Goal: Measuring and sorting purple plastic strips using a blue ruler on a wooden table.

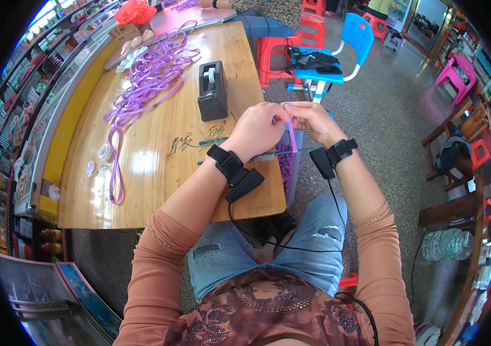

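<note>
My left hand (260, 128) and my right hand (312, 120) meet at the wooden table's (159, 173) right edge. Together they pinch a short purple strip (293, 138), which hangs down between them. Under the hands a clear container of purple pieces (287, 167) sits beside the table edge. A black tape dispenser (212, 90) stands on the table just left of my left hand. Both wrists wear black bands with small black boxes and cables.
A tangle of long purple ribbons (144, 81) lies across the table's far left. Small tape rolls (104, 151) rest near its left edge. A blue chair (355, 36) with a black bag, red stools (309, 29) and pink chairs stand beyond. Shop shelves line the left.
</note>
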A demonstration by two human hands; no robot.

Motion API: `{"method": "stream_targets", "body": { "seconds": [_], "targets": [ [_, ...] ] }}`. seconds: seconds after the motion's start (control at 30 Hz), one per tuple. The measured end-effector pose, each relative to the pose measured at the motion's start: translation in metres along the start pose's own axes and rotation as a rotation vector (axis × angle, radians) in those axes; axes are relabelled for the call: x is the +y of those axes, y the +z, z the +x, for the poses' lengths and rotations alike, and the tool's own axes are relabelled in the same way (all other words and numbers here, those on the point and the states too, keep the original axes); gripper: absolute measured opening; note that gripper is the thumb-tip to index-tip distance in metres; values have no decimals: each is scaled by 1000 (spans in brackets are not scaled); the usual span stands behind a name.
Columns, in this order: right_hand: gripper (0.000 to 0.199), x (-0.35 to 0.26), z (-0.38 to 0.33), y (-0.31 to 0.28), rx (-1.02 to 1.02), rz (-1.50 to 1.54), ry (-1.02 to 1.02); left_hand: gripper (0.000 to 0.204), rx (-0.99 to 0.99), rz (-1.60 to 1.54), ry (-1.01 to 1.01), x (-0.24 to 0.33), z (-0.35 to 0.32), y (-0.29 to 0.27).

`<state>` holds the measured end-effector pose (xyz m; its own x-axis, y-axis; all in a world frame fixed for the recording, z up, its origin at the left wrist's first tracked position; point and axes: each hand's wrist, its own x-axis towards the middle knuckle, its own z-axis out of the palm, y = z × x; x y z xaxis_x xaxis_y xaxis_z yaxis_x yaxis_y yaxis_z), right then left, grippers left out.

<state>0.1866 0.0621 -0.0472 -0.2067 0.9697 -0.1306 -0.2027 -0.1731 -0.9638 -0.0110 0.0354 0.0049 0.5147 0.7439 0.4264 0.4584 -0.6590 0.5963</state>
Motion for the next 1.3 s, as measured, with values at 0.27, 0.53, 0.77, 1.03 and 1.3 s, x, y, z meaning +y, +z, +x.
{"method": "stream_targets", "body": {
  "seconds": [0.27,0.53,0.77,1.03,1.3],
  "targets": [
    [24,5,-4,-2,-14,-38,-29,15,-52,-36,2,-3,-1,5],
    [24,39,-24,-7,27,-65,36,22,-137,278,46,-12,-5,20],
    [21,56,-81,3,-78,-388,-71,28,-203,362,-5,-12,-3,21],
    [17,62,-109,32,137,-531,-525,30,-200,373,-5,-8,-5,20],
    [14,59,-118,40,253,-492,-587,33,-243,406,7,-6,-4,20]
  ]
}}
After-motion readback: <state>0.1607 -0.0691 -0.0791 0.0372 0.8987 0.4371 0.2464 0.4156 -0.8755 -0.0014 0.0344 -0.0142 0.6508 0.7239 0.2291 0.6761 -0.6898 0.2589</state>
